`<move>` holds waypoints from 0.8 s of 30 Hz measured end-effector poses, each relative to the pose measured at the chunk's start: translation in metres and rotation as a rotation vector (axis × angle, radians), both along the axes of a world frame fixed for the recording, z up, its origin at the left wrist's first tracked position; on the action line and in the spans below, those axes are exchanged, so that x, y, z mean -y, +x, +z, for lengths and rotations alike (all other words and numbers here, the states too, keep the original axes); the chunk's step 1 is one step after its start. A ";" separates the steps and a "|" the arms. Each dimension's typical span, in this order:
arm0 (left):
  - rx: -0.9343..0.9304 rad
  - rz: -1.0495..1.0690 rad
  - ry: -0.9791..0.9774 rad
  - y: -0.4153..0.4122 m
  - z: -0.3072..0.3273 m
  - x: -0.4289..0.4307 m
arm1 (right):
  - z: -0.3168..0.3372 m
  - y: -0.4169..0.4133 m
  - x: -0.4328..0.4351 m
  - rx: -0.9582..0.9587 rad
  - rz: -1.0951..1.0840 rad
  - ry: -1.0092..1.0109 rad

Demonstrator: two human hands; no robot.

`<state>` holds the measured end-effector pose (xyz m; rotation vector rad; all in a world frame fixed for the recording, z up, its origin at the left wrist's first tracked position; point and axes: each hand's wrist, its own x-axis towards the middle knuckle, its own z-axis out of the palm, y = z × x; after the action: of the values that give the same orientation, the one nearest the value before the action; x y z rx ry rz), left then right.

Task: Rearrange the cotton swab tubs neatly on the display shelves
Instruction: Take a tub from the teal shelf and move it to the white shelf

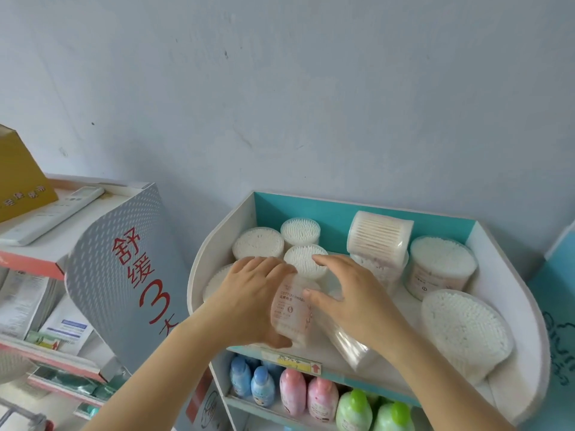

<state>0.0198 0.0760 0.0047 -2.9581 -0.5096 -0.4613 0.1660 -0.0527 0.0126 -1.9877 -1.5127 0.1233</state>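
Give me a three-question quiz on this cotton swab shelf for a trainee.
1. True or false: the left hand grips the labelled tub.
2. The bottles on the lower shelf are: A all white; B blue, pink and green; C all red.
3. Fill in: the stacked tub at the back lies on its ____.
Key: 1 true; 2 B; 3 side.
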 end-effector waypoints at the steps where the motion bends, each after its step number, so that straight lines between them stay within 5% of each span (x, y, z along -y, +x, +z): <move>1: 0.035 -0.023 -0.021 -0.002 0.001 -0.001 | 0.002 -0.002 0.000 -0.017 -0.004 0.006; 10: 0.323 -0.274 -0.087 -0.009 0.023 -0.012 | 0.021 -0.035 -0.002 -0.265 -0.123 0.053; 17: 0.601 -0.491 -0.223 -0.005 0.029 -0.006 | 0.024 -0.058 0.018 -0.771 -0.299 0.254; 24: 0.609 -0.673 -0.301 0.018 0.020 0.028 | 0.022 -0.070 0.060 -0.750 -0.519 0.424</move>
<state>0.0375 0.0481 0.0248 -3.1692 0.4634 -1.4834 0.0962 -0.1132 0.0347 -1.6443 -0.4816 0.2667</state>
